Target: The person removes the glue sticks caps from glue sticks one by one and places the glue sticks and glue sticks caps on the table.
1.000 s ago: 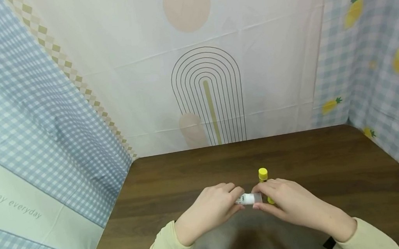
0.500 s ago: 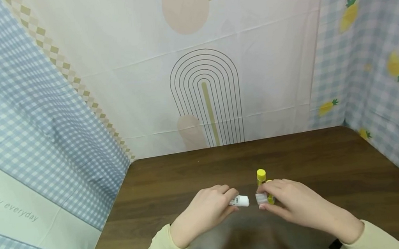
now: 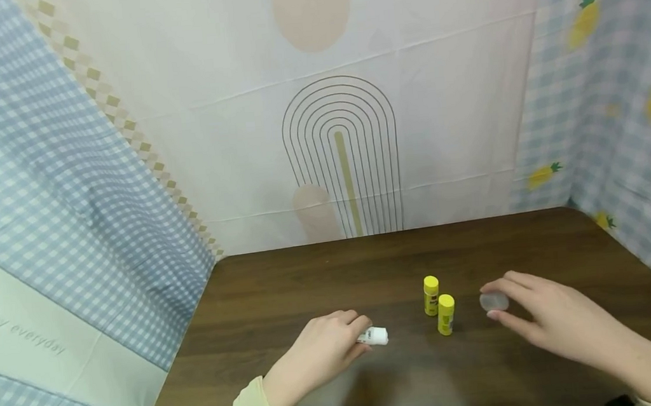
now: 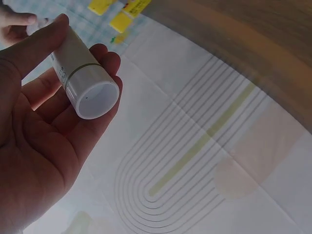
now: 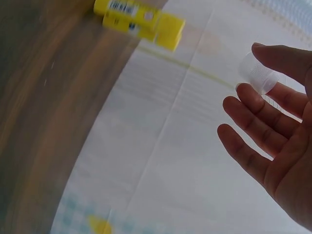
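My left hand (image 3: 327, 351) grips a white glue stick (image 4: 80, 73) between thumb and fingers. In the head view its white end points right; in the left wrist view its hollow base faces the camera. Over on the right, my right hand (image 3: 558, 312) pinches a translucent ribbed cap (image 5: 257, 73) between thumb and fingertips, apart from the stick. The other fingers of that hand spread loosely in the right wrist view. Between the hands, two yellow glue sticks (image 3: 446, 314) stand upright on the table, one slightly behind the other, both capped.
The dark wooden table (image 3: 286, 282) ends at a pale printed curtain (image 3: 230, 159) at the back. Blue checked cloth (image 3: 70, 172) hangs along the left side, and checked cloth with pineapples (image 3: 630, 141) on the right. A small black object (image 3: 619, 402) shows beside the right sleeve.
The translucent cap has come off the white glue stick. My right hand has carried it right, past the yellow glue sticks, which now show fully. My left hand has shifted slightly left.
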A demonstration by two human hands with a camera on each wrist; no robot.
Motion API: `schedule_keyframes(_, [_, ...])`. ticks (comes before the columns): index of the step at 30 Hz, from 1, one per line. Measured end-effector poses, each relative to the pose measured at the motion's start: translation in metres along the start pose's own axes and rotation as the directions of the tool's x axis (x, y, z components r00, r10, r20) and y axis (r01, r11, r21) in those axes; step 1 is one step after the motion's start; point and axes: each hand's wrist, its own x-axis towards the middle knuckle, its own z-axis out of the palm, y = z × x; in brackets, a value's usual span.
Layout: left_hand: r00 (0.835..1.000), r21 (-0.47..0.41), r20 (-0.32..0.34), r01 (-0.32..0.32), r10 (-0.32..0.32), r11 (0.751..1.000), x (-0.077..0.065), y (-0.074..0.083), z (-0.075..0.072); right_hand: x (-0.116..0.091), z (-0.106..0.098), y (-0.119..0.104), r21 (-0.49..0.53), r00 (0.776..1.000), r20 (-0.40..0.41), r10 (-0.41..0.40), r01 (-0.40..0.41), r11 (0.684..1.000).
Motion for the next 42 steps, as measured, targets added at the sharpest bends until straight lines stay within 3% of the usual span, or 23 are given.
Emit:
schedule_keyframes(4, [1.0,-0.002,0.005,0.021,-0.021,1.0,-0.008,-0.005,0.003,-0.009,-0.013,0.011,-0.061,0.999,-0.009,0.039,-0.04,0.997])
schedule_keyframes(11, [0.999,-0.012,0.003,0.043,-0.043,0.999,-0.011,-0.011,0.002,-0.024,-0.02,0.028,-0.082,0.998,-0.063,0.01,-0.015,0.997])
schedule_keyframes(15, [0.999,-0.023,0.007,0.05,-0.05,0.998,-0.012,-0.013,0.001,-0.033,-0.011,0.039,-0.113,0.999,-0.034,0.025,-0.029,0.993])
schedule_keyframes(19, [0.998,-0.036,0.017,0.062,-0.061,0.997,-0.014,-0.016,0.002,-0.047,0.001,0.05,-0.131,0.995,0.059,0.083,-0.075,0.989])
schedule_keyframes(21, [0.997,-0.04,0.024,0.072,-0.071,0.997,-0.016,-0.017,0.003,-0.054,0.007,0.055,-0.101,0.977,0.158,0.146,-0.131,0.986])
schedule_keyframes(25, [0.996,-0.045,0.038,0.083,-0.081,0.996,-0.019,-0.019,0.005,-0.066,0.018,0.063,-0.023,0.9,0.364,0.24,-0.249,0.968])
schedule_keyframes(27, [0.996,-0.049,0.042,0.085,-0.083,0.995,-0.019,-0.02,0.006,-0.071,0.024,0.067,0.017,0.863,0.441,0.246,-0.282,0.959])
schedule_keyframes(30, [0.995,-0.051,0.053,0.086,-0.083,0.995,-0.019,-0.021,0.008,-0.077,0.031,0.073,0.073,0.835,0.505,0.218,-0.293,0.953])
schedule_keyframes(33, [0.994,-0.047,0.069,0.087,-0.083,0.995,-0.018,-0.021,0.01,-0.082,0.038,0.079,0.146,0.822,0.548,0.159,-0.281,0.949])
schedule_keyframes(38, [0.993,-0.043,0.083,0.082,-0.079,0.996,-0.017,-0.022,0.012,-0.088,0.047,0.083,0.248,0.832,0.552,0.063,-0.235,0.94])
schedule_keyframes(42, [0.993,-0.047,0.093,0.081,-0.076,0.996,-0.018,-0.022,0.014,-0.086,0.048,0.082,0.244,0.833,0.549,0.071,-0.241,0.939])
